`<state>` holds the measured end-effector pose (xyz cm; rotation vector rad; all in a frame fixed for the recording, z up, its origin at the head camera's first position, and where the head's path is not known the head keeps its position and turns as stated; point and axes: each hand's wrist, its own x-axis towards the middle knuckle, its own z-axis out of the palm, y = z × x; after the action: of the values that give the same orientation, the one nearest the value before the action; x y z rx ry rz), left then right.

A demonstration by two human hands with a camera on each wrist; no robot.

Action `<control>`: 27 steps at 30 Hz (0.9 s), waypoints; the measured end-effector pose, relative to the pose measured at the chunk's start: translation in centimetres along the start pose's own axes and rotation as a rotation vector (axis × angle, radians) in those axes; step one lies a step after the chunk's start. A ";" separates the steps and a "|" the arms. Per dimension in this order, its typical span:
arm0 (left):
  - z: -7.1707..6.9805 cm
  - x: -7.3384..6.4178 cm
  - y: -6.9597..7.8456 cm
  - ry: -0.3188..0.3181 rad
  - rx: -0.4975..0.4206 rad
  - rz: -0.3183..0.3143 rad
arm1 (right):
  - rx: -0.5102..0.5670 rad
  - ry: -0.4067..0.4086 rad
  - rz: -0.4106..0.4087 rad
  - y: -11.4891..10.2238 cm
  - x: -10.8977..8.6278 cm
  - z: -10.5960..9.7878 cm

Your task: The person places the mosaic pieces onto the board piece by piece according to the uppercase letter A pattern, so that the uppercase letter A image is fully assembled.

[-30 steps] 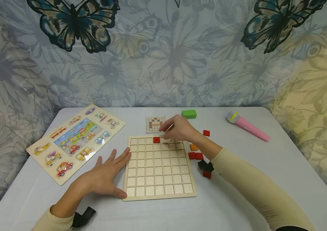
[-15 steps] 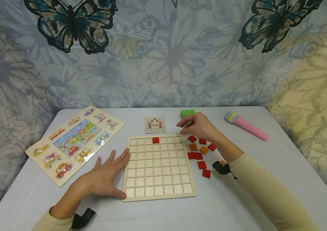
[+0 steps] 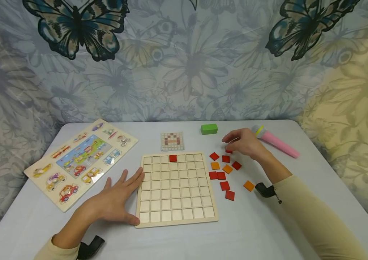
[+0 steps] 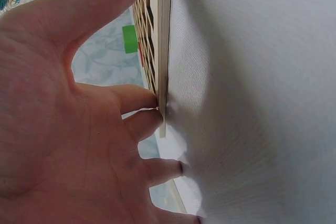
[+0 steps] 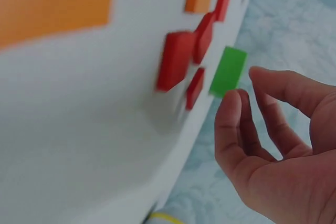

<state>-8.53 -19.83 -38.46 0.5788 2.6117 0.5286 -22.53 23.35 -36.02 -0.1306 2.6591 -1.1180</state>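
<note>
Right hand [image 3: 244, 143] shifts to loose tiles [image 3: 225, 159] right of board [image 3: 177, 224], fingers narrowly parted, empty. Left hand [image 3: 114, 200], fingers wide, touches board. Only one red tile [image 3: 172, 158] set there.

White table [image 3: 242, 234]: grid board [image 3: 176, 189], tiles [image 3: 225, 186], card [image 3: 172, 141], puzzle [image 3: 83, 162], green block [image 3: 209, 129], microphone [image 3: 279, 144].
</note>
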 end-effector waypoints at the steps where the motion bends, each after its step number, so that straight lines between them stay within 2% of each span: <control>1: 0.0 -0.1 0.0 0.002 -0.002 0.001 | -0.003 0.005 0.006 0.2 0.1 0.0; 12: 0.1 -0.3 -0.1 0.000 -0.016 0.008 | -0.042 -0.010 0.040 2.1 0.8 0.1; 27: 0.0 -0.1 -0.1 0.000 -0.011 0.010 | -0.092 -0.018 0.044 2.2 1.2 0.0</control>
<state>-8.50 -19.99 -38.52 0.5881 2.6055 0.5455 -23.63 24.68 -37.85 -0.0989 2.6844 -0.9772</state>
